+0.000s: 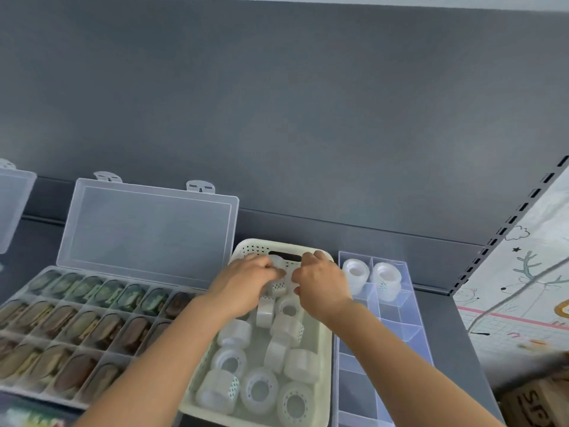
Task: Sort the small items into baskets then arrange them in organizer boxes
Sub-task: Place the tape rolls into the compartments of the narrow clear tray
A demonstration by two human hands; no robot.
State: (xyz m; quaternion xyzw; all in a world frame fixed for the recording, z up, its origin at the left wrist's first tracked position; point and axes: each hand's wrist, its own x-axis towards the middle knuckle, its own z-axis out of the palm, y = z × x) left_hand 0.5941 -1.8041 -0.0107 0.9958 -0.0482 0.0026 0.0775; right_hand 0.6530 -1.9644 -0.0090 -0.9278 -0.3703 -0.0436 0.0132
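Note:
A cream basket (327,359) on the grey shelf holds several clear tape rolls (260,390). Both hands reach into its far end. My left hand (246,280) curls its fingers around a tape roll there. My right hand (320,280) also has curled fingers over the rolls; what it holds is hidden. Right of the basket lies a clear organizer box (397,328) with dividers. Its two far compartments hold stacked tape rolls (355,272).
Left of the basket an open organizer box (77,334) holds several brown and green items, its clear lid (147,232) leaning on the grey back wall. Another lid (12,208) shows at far left. A patterned mat (523,288) and a cardboard box (535,402) sit on the right.

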